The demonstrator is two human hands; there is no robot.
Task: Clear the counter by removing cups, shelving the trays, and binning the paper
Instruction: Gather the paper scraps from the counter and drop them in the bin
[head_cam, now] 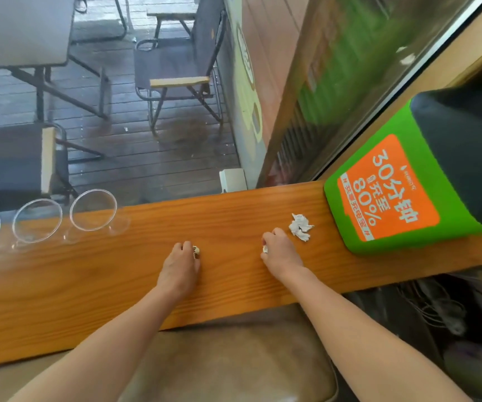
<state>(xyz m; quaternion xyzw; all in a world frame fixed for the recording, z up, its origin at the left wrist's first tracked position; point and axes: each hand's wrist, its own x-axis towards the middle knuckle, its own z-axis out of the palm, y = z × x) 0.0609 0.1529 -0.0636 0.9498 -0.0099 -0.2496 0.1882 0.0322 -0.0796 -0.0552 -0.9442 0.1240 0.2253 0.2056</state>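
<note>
Both hands pinch small paper scraps on the wooden counter (89, 285), left hand (179, 266) and right hand (281, 253), while a crumpled napkin (300, 227) and three clear cups (93, 209) remain uncleared.

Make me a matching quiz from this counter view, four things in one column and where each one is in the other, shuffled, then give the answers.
Things:
1. crumpled paper
2. clear cups
3. green charging unit
4. small scrap

Places:
A. far left of the wooden counter, in a row by the window
B. at the fingertips of the left hand
C. right end of the counter
D. loose on the counter just beyond the right hand

Pairs: 1-D, 2-A, 3-C, 4-B
</note>
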